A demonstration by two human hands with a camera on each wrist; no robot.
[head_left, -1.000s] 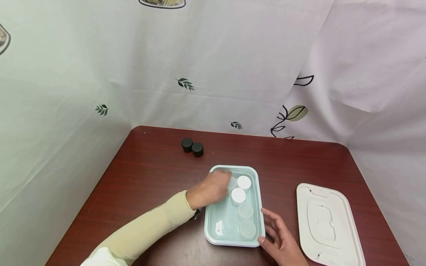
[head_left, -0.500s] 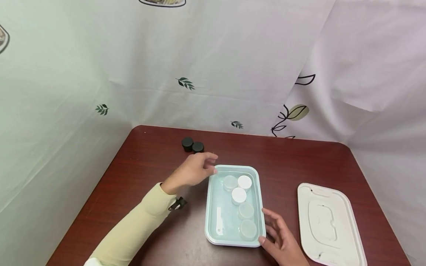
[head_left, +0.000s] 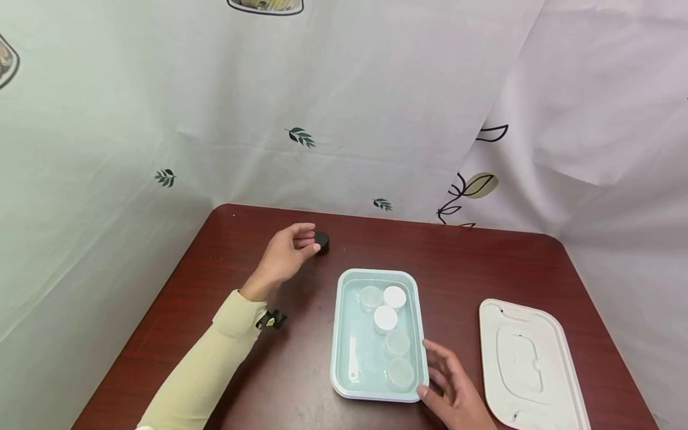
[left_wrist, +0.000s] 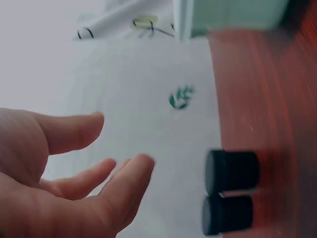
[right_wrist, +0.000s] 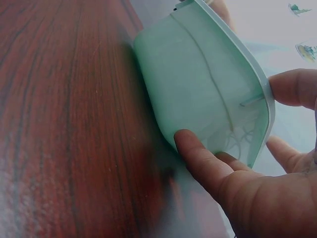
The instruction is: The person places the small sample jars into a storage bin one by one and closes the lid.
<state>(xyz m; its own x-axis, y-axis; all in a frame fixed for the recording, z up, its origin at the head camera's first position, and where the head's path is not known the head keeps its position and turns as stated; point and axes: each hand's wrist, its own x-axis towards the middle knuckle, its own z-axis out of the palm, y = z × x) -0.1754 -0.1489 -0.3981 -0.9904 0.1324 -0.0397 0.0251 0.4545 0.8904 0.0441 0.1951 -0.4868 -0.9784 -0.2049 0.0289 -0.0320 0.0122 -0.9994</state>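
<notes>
The two black caps [left_wrist: 232,171] stand side by side toward the table's [head_left: 448,263] far edge, just off the left hand [head_left: 282,258], the nearer one, its parted fingers holding nothing; the right hand [head_left: 454,387], fingers loosely spread, touches the tub [head_left: 378,272]

Between your left hand [head_left: 287,251] and the left rim of the pale green tray [head_left: 336,334], a lane of bare counter [head_left: 303,370] lies open. Two black cylinders [left_wrist: 232,171] stand near your left fingertips, with a gap in between; the cloth wall [head_left: 344,149] rises behind the counter. Inside the tray, room runs down the left side, while five round containers [head_left: 385,319] obstruct the right. Your right hand [head_left: 454,388] blocks the near right corner; beyond it, a passage separates tray from white lid [head_left: 529,364].
</notes>
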